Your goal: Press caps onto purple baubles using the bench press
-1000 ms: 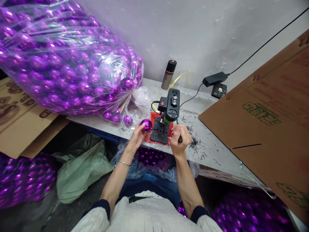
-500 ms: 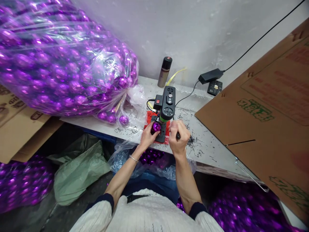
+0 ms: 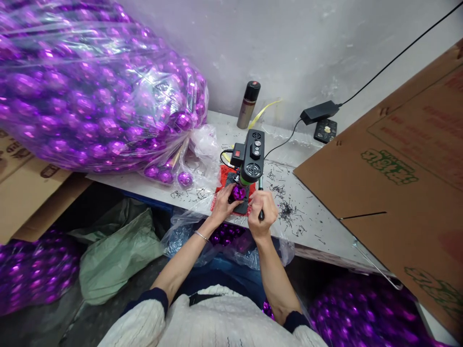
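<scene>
Under the head of a small black bench drill press [image 3: 252, 154], a shiny purple bauble [image 3: 238, 193] sits on the dark base. My left hand [image 3: 223, 205] is closed round the bauble from the left, thumb at its near side. My right hand [image 3: 263, 212] is wrapped round the black grip of the press's lever [image 3: 261, 215], just right of the machine. A red sheet [image 3: 225, 174] lies beneath the base. Where the tool meets the bauble is too small to make out.
A big clear bag of purple baubles [image 3: 90, 96] fills the left, with loose baubles [image 3: 185, 180] beside it. Black scraps [image 3: 287, 209] litter the table. A spray can [image 3: 249, 105] and power adapter [image 3: 320, 112] stand behind; a cardboard box [image 3: 398, 183] is at right.
My right hand has pulled the lever down and slightly left, towards me. The bauble in my left hand has shifted slightly right under the press head.
</scene>
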Demonstrator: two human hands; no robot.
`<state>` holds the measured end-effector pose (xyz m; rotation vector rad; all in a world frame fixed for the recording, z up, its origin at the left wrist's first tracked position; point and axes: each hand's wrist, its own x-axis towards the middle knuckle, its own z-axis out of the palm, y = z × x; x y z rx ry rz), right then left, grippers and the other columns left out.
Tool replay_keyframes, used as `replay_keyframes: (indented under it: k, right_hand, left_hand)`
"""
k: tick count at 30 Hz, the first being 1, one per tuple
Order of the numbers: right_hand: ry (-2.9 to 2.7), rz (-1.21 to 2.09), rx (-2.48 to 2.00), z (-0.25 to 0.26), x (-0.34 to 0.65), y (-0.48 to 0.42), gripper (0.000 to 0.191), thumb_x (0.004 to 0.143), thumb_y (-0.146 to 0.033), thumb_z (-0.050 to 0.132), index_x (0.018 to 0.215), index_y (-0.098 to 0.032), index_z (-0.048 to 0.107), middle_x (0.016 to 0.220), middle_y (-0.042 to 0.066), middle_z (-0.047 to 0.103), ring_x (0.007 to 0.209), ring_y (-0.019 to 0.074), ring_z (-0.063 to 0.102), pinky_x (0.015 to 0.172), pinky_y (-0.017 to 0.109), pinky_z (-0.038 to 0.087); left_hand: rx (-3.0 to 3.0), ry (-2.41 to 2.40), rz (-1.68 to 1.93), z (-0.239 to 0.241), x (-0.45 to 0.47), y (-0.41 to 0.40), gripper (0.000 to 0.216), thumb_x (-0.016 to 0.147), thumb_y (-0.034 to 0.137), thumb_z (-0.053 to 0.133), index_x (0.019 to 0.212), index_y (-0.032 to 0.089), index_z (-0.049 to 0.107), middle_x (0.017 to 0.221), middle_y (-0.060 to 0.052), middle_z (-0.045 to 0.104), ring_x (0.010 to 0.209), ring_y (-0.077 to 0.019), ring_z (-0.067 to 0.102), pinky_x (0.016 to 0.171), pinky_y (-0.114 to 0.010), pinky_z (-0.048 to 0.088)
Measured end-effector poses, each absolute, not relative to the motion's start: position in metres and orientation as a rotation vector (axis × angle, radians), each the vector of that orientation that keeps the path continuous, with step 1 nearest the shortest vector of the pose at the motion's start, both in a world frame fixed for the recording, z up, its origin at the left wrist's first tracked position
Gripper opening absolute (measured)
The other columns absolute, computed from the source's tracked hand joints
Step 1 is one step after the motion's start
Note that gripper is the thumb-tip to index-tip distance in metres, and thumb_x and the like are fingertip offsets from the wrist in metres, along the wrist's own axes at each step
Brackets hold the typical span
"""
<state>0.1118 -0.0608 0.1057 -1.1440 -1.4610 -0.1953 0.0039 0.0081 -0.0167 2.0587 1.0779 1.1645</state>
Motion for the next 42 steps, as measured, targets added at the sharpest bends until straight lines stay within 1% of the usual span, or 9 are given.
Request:
replay_keyframes:
  k: [4, 8, 14, 20, 31, 34, 38, 40, 42]
  right_hand:
    - [-1.446, -0.256, -1.098, 0.08, 0.11, -0.058, 0.022, 0.093, -0.01, 0.041, 0.077, -0.022, 0.049, 0.074, 0.0, 0.056, 0.071, 0.0131, 0.058, 0.065, 0.027, 0.047]
    - [-1.424, -0.254, -1.067, 0.068, 0.111, -0.055, 0.02, 0.094, -0.012, 0.041, 0.078, -0.022, 0.048, 0.075, 0.0, 0.055, 0.071, 0.0129, 0.057, 0.065, 0.028, 0.047]
    - [-1.418, -0.244, -1.041, 0.062, 0.112, -0.053, 0.019, 0.094, -0.014, 0.04, 0.078, -0.022, 0.047, 0.076, 0.001, 0.054, 0.069, 0.013, 0.054, 0.064, 0.029, 0.045]
    - [-1.425, -0.265, -1.027, 0.058, 0.112, -0.052, 0.019, 0.094, -0.015, 0.039, 0.079, -0.022, 0.047, 0.075, 0.001, 0.054, 0.068, 0.0136, 0.053, 0.064, 0.03, 0.044]
    - [-1.469, -0.323, -1.023, 0.047, 0.112, -0.051, 0.023, 0.096, -0.016, 0.037, 0.076, -0.022, 0.045, 0.073, -0.001, 0.053, 0.067, 0.0129, 0.052, 0.07, 0.031, 0.045]
    - [-1.408, -0.293, -1.031, 0.058, 0.109, -0.05, 0.026, 0.097, -0.016, 0.037, 0.073, -0.023, 0.045, 0.071, -0.001, 0.052, 0.065, 0.0126, 0.052, 0.067, 0.03, 0.045]
    - [-1.299, -0.175, -1.134, 0.097, 0.107, -0.052, 0.028, 0.096, -0.015, 0.041, 0.07, -0.022, 0.047, 0.069, -0.001, 0.053, 0.066, 0.0131, 0.054, 0.062, 0.029, 0.043]
    - [-1.298, -0.122, -1.174, 0.116, 0.107, -0.053, 0.029, 0.096, -0.016, 0.042, 0.069, -0.022, 0.047, 0.068, -0.001, 0.053, 0.066, 0.013, 0.055, 0.063, 0.029, 0.043]
    - [-1.307, -0.099, -1.181, 0.125, 0.107, -0.054, 0.03, 0.096, -0.016, 0.043, 0.067, -0.022, 0.047, 0.067, -0.001, 0.053, 0.065, 0.0125, 0.054, 0.064, 0.029, 0.043]
  left_hand:
    - [2.082, 1.09, 1.175, -0.018, 0.004, 0.009, 0.058, 0.088, 0.036, 0.069, 0.139, 0.017, 0.05, 0.133, -0.016, 0.063, 0.125, -0.0285, 0.06, 0.104, -0.046, 0.047]
    - [2.096, 1.082, 1.191, -0.019, 0.004, 0.008, 0.059, 0.088, 0.036, 0.069, 0.14, 0.018, 0.049, 0.133, -0.016, 0.063, 0.125, -0.0287, 0.06, 0.104, -0.047, 0.047]
    - [2.086, 1.071, 1.203, -0.018, 0.004, 0.008, 0.059, 0.088, 0.038, 0.069, 0.14, 0.018, 0.048, 0.133, -0.017, 0.063, 0.126, -0.029, 0.059, 0.105, -0.047, 0.047]
    - [2.083, 1.068, 1.207, -0.019, 0.005, 0.009, 0.058, 0.087, 0.038, 0.07, 0.138, 0.017, 0.05, 0.131, -0.017, 0.064, 0.123, -0.0291, 0.061, 0.103, -0.047, 0.048]
    - [2.082, 1.078, 1.236, -0.021, 0.005, 0.008, 0.058, 0.087, 0.039, 0.071, 0.136, 0.017, 0.052, 0.129, -0.017, 0.065, 0.121, -0.0291, 0.063, 0.101, -0.047, 0.05]
    - [2.082, 1.078, 1.25, -0.022, 0.007, 0.011, 0.059, 0.085, 0.039, 0.072, 0.137, 0.018, 0.052, 0.129, -0.017, 0.065, 0.121, -0.0294, 0.063, 0.101, -0.047, 0.051]
    - [2.067, 1.121, 1.311, -0.018, 0.005, 0.008, 0.062, 0.085, 0.042, 0.072, 0.138, 0.018, 0.051, 0.129, -0.017, 0.065, 0.121, -0.0294, 0.063, 0.102, -0.047, 0.052]
    - [2.075, 1.163, 1.379, -0.015, -0.003, -0.007, 0.065, 0.086, 0.044, 0.071, 0.141, 0.019, 0.047, 0.13, -0.016, 0.064, 0.123, -0.0294, 0.062, 0.103, -0.048, 0.052]
    - [2.169, 1.096, 1.406, -0.017, -0.015, -0.033, 0.071, 0.085, 0.048, 0.071, 0.145, 0.019, 0.044, 0.13, -0.017, 0.064, 0.124, -0.0295, 0.062, 0.104, -0.047, 0.052]
